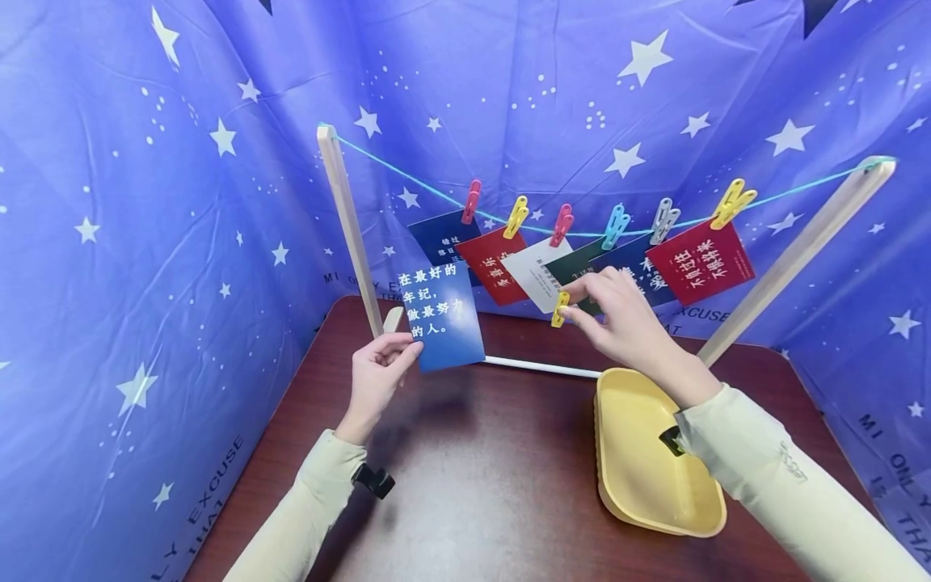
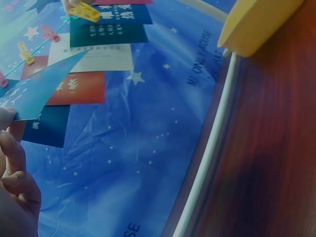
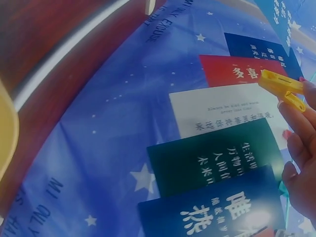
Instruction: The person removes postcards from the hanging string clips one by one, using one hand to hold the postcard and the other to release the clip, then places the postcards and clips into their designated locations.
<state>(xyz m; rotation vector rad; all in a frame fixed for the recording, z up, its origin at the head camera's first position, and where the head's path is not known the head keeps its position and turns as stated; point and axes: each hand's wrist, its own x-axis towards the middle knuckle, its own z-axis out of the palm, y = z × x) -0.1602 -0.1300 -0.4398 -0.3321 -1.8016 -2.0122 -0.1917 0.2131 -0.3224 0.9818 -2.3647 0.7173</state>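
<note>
A blue card with white lettering (image 1: pixel 444 323) is pinched at its lower left edge by my left hand (image 1: pixel 377 373), in front of the hanging cards. My right hand (image 1: pixel 618 315) pinches a yellow clothespin (image 1: pixel 559 309) between thumb and fingers. Behind them a teal string (image 1: pixel 407 176) carries several cards on coloured clothespins: a dark blue card (image 1: pixel 436 234) at the left, a red card (image 1: pixel 490 267), a white card (image 1: pixel 534 275), a dark green card (image 3: pixel 217 158), a blue card (image 3: pixel 212 212) and a red card (image 1: pixel 701 260) at the right. My right hand partly covers the green and blue ones.
Wooden posts stand at the left (image 1: pixel 349 230) and right (image 1: pixel 800 259), holding the string. A white rod (image 1: pixel 541 367) runs along the back of the brown table (image 1: pixel 451 485). Below my right forearm sits a yellow basket (image 1: pixel 618 501). Blue starry cloth (image 1: pixel 182 323) surrounds the table.
</note>
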